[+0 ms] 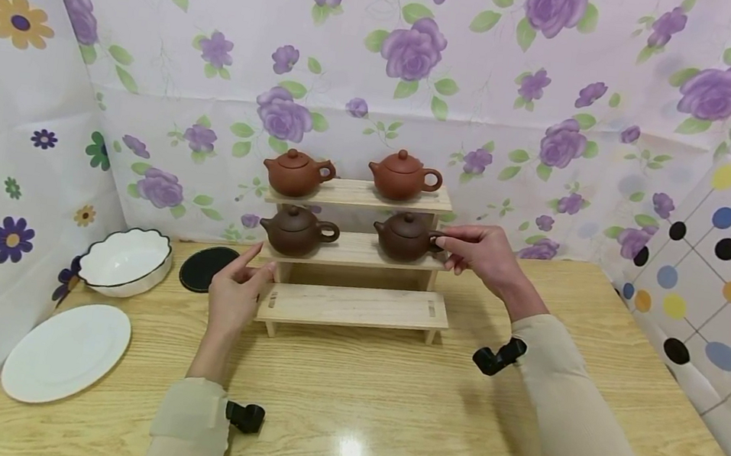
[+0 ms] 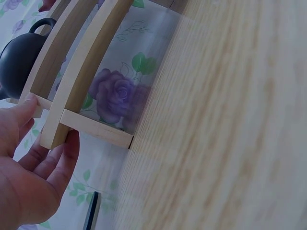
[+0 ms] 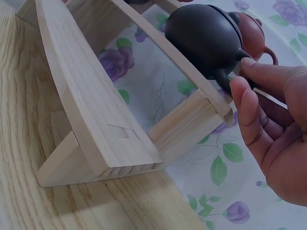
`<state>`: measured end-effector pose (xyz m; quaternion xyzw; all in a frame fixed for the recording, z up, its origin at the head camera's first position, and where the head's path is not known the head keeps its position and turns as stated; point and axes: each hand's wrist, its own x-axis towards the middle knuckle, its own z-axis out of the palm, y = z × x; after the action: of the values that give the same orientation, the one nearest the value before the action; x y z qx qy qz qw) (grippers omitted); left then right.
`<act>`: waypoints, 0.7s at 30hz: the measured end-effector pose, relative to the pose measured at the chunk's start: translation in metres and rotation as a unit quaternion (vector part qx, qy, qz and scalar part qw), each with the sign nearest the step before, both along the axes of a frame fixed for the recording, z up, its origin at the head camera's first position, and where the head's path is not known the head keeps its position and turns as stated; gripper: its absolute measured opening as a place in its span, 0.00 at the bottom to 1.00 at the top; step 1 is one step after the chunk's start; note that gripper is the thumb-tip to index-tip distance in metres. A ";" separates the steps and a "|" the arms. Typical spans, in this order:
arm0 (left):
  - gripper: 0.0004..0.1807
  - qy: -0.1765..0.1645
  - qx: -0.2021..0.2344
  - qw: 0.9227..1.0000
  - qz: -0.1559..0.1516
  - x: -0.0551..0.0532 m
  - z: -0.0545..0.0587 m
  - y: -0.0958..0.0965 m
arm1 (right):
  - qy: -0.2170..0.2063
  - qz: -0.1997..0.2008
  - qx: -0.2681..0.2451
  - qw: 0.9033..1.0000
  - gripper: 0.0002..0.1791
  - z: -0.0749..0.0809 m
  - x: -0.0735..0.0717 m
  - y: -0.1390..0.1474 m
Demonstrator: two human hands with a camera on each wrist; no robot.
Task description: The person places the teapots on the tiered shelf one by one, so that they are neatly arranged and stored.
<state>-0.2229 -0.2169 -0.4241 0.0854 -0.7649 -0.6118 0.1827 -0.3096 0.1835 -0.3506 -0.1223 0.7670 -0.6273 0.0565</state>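
Note:
A three-tier wooden display stand (image 1: 355, 306) holds two dark brown teapots on its middle step and two reddish-brown teapots on its top step. My right hand (image 1: 482, 257) pinches the handle of the right dark brown teapot (image 1: 403, 238), which is at the middle step; the right wrist view shows thumb and fingertips at that handle (image 3: 247, 57). With my left hand (image 1: 238, 288) I grip the stand's left end, fingers bent round the end of a board in the left wrist view. Just above that hand is the left dark brown teapot (image 1: 294, 232).
The reddish-brown teapots (image 1: 296, 174) (image 1: 401, 177) stand along the top step, near the flowered cloth backdrop (image 1: 359, 65). On the table's left side are a scalloped white bowl (image 1: 125, 266), a round black mat (image 1: 204, 268) and a white plate (image 1: 67, 354).

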 end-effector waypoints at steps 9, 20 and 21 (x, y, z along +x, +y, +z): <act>0.27 0.003 0.005 1.000 -0.002 -0.001 0.000 0.002 | 0.021 -0.001 0.015 1.000 0.21 -0.001 0.002 0.004; 0.26 -0.004 -0.006 1.000 0.000 -0.001 0.002 -0.001 | 0.087 -0.075 0.007 0.993 0.23 0.004 0.016 0.026; 0.26 -0.007 -0.009 1.000 -0.003 0.000 0.003 -0.002 | 0.097 -0.085 0.012 0.992 0.24 0.005 0.018 0.029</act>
<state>-0.2232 -0.2193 -0.4208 0.0858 -0.7721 -0.6045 0.1762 -0.2919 0.2126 -0.3458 -0.1167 0.7840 -0.6056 -0.0704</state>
